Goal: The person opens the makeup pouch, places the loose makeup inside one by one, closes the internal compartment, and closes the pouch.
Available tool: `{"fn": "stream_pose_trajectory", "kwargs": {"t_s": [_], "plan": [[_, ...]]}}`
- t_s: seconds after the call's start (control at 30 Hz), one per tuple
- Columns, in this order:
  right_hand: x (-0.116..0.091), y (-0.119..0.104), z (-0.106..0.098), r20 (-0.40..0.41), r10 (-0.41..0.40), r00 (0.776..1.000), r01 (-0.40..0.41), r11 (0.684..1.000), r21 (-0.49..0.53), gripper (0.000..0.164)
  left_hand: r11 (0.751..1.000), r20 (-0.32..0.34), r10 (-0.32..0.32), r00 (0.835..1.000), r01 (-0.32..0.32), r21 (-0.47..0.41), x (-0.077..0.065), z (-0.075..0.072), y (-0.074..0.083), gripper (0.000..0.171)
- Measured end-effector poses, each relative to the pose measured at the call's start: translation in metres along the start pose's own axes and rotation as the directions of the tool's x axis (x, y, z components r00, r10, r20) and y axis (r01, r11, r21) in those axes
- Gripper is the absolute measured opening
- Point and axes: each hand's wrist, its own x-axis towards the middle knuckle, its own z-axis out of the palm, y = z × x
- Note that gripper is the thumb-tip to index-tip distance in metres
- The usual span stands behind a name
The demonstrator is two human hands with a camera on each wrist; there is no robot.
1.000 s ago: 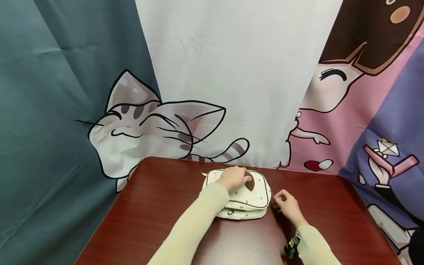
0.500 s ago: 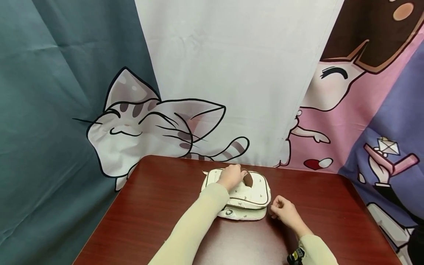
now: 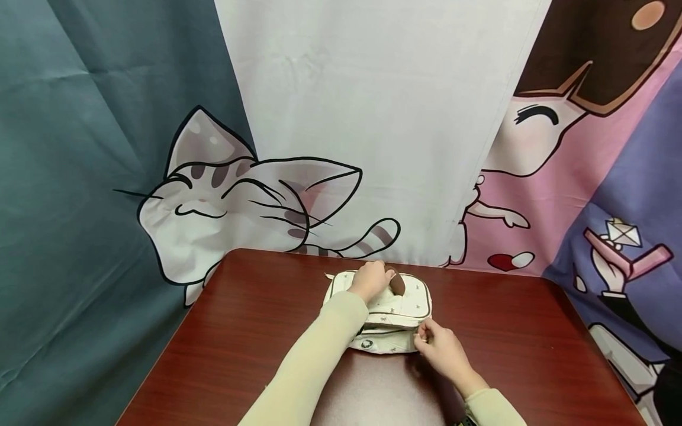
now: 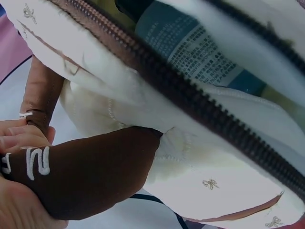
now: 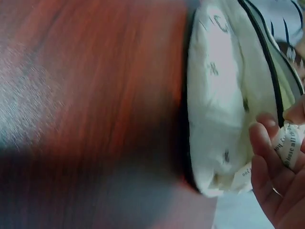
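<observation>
A cream zip pouch [image 3: 407, 305] printed with small bows sits toward the back of the table. On its top, my left hand [image 3: 369, 282] grips the brown handle [image 4: 105, 167], which carries white stitched lettering. At the front right corner of the pouch, my right hand [image 3: 439, 350] pinches a printed ribbon zipper pull [image 5: 289, 145] between thumb and fingers. The dark zipper [image 4: 205, 107] is parted along the side seen in the left wrist view. Through that gap a teal bottle [image 4: 178, 45] with a printed label shows inside; its far end is hidden.
The reddish-brown wooden table [image 3: 256, 319] spreads out around the pouch. Behind it hangs a curtain [image 3: 399, 118] with a cartoon cat and figures, close to the table's back edge.
My right hand has moved from the pouch's right side round to its front right corner. The front gap under the lid looks wider. My left hand stays on the handle.
</observation>
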Motion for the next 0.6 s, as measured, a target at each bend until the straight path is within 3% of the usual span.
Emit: {"fn": "stream_pose_trajectory", "kwargs": {"t_s": [0.1,0.2,0.5,0.6], "plan": [[-0.002,-0.009,0.005,-0.035,-0.136,0.99,0.131,0.983,-0.126,0.024,1.0,-0.002,-0.008,1.0,0.008,-0.009,0.0,0.0,0.002,0.037],[-0.001,-0.019,0.012,-0.023,-0.217,0.976,0.209,0.96,-0.184,0.025,1.0,0.004,-0.022,1.0,0.022,-0.021,-0.001,-0.002,0.003,0.037],[0.011,-0.045,0.04,0.042,-0.3,0.953,0.302,0.926,-0.225,0.023,0.994,0.015,-0.037,0.999,0.039,-0.103,-0.004,-0.007,0.001,0.038],[0.014,-0.046,0.045,0.081,-0.283,0.956,0.294,0.927,-0.233,0.023,0.992,0.032,-0.02,0.999,0.024,-0.126,-0.003,-0.008,-0.003,0.042]]}}
